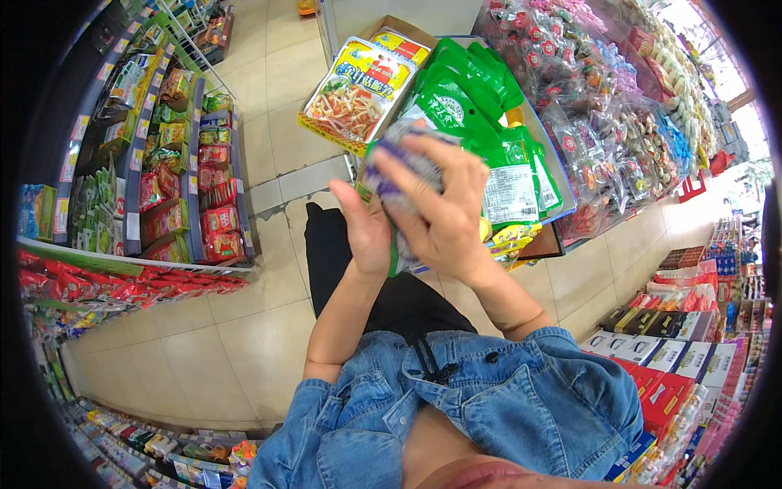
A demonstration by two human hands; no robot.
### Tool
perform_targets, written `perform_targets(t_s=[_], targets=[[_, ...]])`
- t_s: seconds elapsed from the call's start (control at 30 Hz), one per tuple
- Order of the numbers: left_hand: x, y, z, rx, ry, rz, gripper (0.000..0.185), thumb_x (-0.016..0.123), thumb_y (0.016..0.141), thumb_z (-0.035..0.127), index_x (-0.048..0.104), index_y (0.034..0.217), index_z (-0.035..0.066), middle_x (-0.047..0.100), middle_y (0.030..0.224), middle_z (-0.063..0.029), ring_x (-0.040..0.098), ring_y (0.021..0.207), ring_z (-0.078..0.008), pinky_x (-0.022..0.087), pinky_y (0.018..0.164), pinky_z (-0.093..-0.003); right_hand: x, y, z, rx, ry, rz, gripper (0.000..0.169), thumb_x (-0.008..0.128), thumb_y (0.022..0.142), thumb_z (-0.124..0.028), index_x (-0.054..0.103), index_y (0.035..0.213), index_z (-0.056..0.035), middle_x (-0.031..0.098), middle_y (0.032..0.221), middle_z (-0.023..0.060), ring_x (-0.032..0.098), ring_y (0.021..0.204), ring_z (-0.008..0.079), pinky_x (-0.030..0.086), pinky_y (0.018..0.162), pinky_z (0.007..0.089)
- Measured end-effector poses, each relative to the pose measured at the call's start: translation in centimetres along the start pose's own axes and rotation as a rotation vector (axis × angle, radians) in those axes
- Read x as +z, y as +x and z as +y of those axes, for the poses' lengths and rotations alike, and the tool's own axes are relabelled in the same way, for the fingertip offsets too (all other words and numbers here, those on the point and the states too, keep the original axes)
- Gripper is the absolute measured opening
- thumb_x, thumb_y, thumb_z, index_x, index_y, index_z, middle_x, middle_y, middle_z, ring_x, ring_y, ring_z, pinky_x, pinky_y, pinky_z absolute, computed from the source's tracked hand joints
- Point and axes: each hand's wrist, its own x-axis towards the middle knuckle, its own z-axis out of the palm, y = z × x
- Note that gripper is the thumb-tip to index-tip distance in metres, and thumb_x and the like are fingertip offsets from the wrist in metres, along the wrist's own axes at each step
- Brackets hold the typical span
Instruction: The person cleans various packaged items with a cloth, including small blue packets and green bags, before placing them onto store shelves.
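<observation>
My right hand (443,202) grips a striped purple and grey cloth (415,165), which is blurred, and presses it on a green-edged packet (396,260). My left hand (369,235) supports that packet from the left, its thumb raised apart and its other fingers mostly hidden behind. Just beyond both hands, green food pouches (455,107) lie piled in a blue-edged tray (565,205). Left of the pile, yellow and red food packets (360,91) with a pictured dish stand in a cardboard box (391,23).
Shelves of packaged snacks (165,153) stand at the left. Clear bags of small goods (586,122) are heaped at the right, beside the tray. Stacked boxes (660,391) rise at the lower right. Pale floor tiles (244,342) show between the displays.
</observation>
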Motion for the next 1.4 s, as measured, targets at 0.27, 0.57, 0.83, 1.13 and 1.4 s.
perform_targets(t_s=[0.27, 0.57, 0.83, 1.13, 1.4], targets=[[-0.1, -1.2, -0.2, -0.069, -0.003, 0.059, 0.089, 0.020, 0.091, 0.072, 0.028, 0.145, 0.002, 0.039, 0.144, -0.0096, 0.038, 0.132, -0.0241, 0.030, 0.110, -0.0383, 0.4, -0.3, -3.2, 0.035, 0.098, -0.001, 0.042, 0.067, 0.079, -0.018, 0.064, 0.120, -0.0110, 0.056, 0.112, 0.0096, 0.050, 0.094, 0.0275, 0.035, 0.080, 0.0394], [-0.1, -1.4, 0.2, 0.018, 0.148, -0.060, 0.062, 0.030, 0.101, 0.048, 0.028, 0.145, 0.005, 0.041, 0.143, -0.0105, 0.040, 0.132, -0.0251, 0.030, 0.110, -0.0411, 0.7, 0.4, 0.0, 0.124, 0.013, 0.109, 0.042, 0.066, 0.080, -0.010, 0.063, 0.122, -0.0059, 0.054, 0.112, 0.0171, 0.049, 0.099, 0.0294, 0.037, 0.087, 0.0383], [1.5, 0.4, 3.4, -0.001, -0.183, -0.078, 0.064, 0.029, 0.101, 0.045, 0.012, 0.151, 0.009, 0.035, 0.145, -0.0218, 0.043, 0.129, -0.0395, 0.037, 0.106, -0.0503, -0.8, 0.2, 4.5, 0.411, 0.317, 0.219, 0.034, 0.060, 0.089, -0.015, 0.061, 0.120, -0.0020, 0.052, 0.110, 0.0155, 0.051, 0.105, 0.0286, 0.042, 0.090, 0.0354], [0.5, 1.9, 4.0, -0.178, -0.357, -0.009, 0.058, 0.019, 0.101, 0.050, 0.027, 0.148, 0.018, 0.038, 0.144, -0.0191, 0.040, 0.130, -0.0383, 0.033, 0.106, -0.0561, 2.1, -4.0, -2.8, -0.111, -0.081, -0.094, 0.040, 0.064, 0.077, -0.031, 0.067, 0.117, -0.0252, 0.055, 0.131, 0.0032, 0.042, 0.127, 0.0283, 0.021, 0.110, 0.0432], [1.3, 1.0, 3.0, 0.037, -0.437, 0.116, 0.057, 0.024, 0.099, 0.050, 0.028, 0.147, 0.020, 0.030, 0.149, -0.0206, 0.035, 0.133, -0.0435, 0.026, 0.108, -0.0631, 2.6, -3.2, 2.3, 0.239, 0.073, 0.211, 0.043, 0.059, 0.085, -0.019, 0.057, 0.126, -0.0102, 0.052, 0.120, 0.0154, 0.049, 0.111, 0.0305, 0.034, 0.100, 0.0434]])
